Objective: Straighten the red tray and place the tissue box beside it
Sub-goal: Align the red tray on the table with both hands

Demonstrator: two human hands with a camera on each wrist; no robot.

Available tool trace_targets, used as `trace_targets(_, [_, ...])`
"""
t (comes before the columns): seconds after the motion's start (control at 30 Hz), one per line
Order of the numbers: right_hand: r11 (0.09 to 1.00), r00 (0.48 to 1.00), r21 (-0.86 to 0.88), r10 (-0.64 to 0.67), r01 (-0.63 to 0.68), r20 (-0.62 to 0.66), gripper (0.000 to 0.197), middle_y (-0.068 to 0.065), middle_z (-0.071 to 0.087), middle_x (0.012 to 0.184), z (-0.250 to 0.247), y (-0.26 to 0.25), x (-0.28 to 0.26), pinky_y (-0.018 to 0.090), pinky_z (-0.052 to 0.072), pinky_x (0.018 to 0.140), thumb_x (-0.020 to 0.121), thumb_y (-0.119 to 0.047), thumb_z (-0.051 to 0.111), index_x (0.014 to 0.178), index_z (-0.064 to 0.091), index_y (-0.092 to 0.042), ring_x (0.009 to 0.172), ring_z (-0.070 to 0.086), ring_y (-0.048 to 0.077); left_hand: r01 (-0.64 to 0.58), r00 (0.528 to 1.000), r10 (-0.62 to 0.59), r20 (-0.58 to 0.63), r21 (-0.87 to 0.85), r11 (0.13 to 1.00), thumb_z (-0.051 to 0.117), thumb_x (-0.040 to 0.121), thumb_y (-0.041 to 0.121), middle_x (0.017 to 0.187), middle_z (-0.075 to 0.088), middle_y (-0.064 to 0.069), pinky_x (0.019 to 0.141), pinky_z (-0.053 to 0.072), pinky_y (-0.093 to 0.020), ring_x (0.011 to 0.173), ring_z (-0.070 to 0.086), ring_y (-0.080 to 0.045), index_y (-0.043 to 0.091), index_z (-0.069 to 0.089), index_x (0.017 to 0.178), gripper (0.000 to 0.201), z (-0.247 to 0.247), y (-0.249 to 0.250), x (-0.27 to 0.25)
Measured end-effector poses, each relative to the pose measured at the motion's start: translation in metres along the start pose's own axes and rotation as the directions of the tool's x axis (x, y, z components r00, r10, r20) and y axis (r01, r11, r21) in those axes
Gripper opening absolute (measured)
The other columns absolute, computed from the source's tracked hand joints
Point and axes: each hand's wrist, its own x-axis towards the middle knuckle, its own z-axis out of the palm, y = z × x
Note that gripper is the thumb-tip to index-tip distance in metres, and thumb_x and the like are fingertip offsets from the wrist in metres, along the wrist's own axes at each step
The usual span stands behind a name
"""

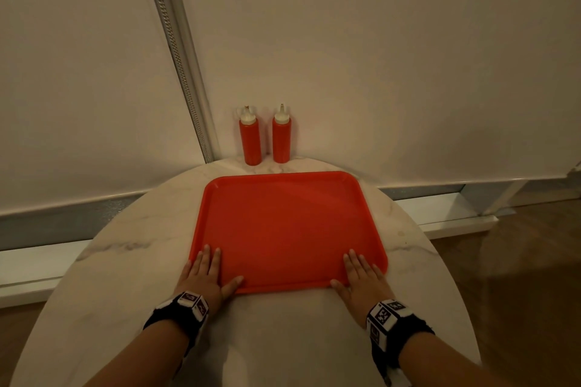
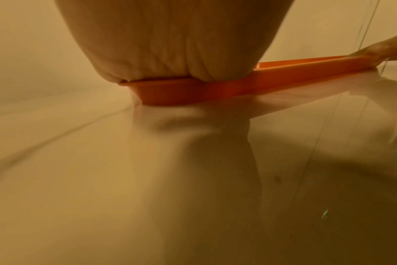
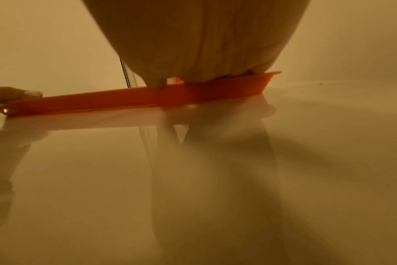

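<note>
The red tray (image 1: 287, 229) lies flat on the round marble table (image 1: 125, 261), its near edge facing me. My left hand (image 1: 206, 273) rests on the tray's near left corner with straight fingers, thumb along the near rim. My right hand (image 1: 361, 276) lies flat on the near right corner the same way. In the left wrist view the palm (image 2: 170, 44) presses on the tray rim (image 2: 227, 87). In the right wrist view the palm (image 3: 204, 44) sits on the rim (image 3: 147, 98). No tissue box is visible in any view.
Two red squeeze bottles (image 1: 250, 138) (image 1: 281, 137) with white nozzles stand at the table's far edge against the pale blinds (image 1: 377, 56). A bead chain (image 1: 176, 50) hangs along the window frame. Wooden floor (image 1: 518, 261) shows to the right.
</note>
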Motion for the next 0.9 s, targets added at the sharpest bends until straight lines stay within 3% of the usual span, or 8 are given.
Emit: trace_targets(0.9, [1.0, 1.0, 0.003, -0.006, 0.006, 0.002, 0.133, 0.0, -0.012, 0.156, -0.004, 0.003, 0.011, 0.035, -0.005, 0.113, 0.028, -0.075, -0.044, 0.144, -0.012, -0.016, 0.142, -0.007, 0.017, 0.001, 1.0, -0.001, -0.021, 0.029, 1.0, 0.017, 0.082, 0.072, 0.156, -0.018, -0.009, 0.119, -0.004, -0.037, 0.146, -0.007, -0.021, 0.017, -0.019, 0.143, 0.09, -0.003, 0.003, 0.008])
